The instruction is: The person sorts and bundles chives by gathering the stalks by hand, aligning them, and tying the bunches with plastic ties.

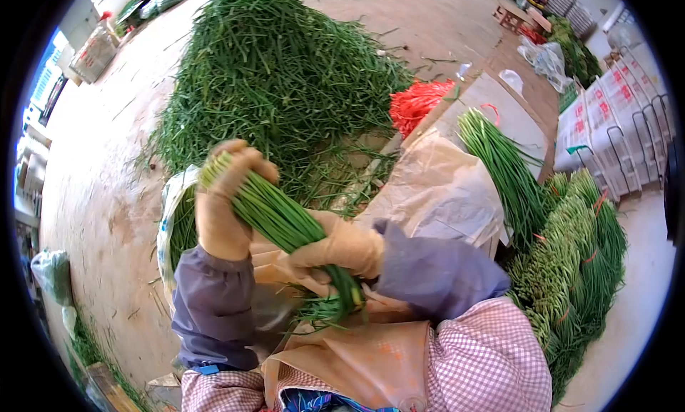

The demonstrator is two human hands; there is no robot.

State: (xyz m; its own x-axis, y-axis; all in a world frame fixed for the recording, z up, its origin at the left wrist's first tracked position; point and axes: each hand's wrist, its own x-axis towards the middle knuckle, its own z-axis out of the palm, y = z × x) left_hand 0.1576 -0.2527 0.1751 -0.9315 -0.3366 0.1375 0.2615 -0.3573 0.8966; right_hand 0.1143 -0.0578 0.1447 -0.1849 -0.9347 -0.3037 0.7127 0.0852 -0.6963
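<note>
A bunch of long green stalks (280, 210), which look like garlic scapes, lies slantwise across my lap in both gloved hands. My left hand (230, 198) is wrapped round its pale upper end. Lower down, my right hand (341, 249) closes round the bunch, with the darker, bent ends hanging below it. Slight blur softens the left glove. On the sheet-covered surface to the right lies another bunch of green stalks (503, 169), apart from my hands. Under my forearms is a tan apron (378, 358).
A large heap of loose greens (264, 76) stands ahead on the floor. Red ties (419, 105) lie beside a cardboard sheet (524, 119). Bundled stalks (571, 262) with red bands are stacked at my right, near white boxes (614, 123). A filled sack (182, 226) stands close on the left.
</note>
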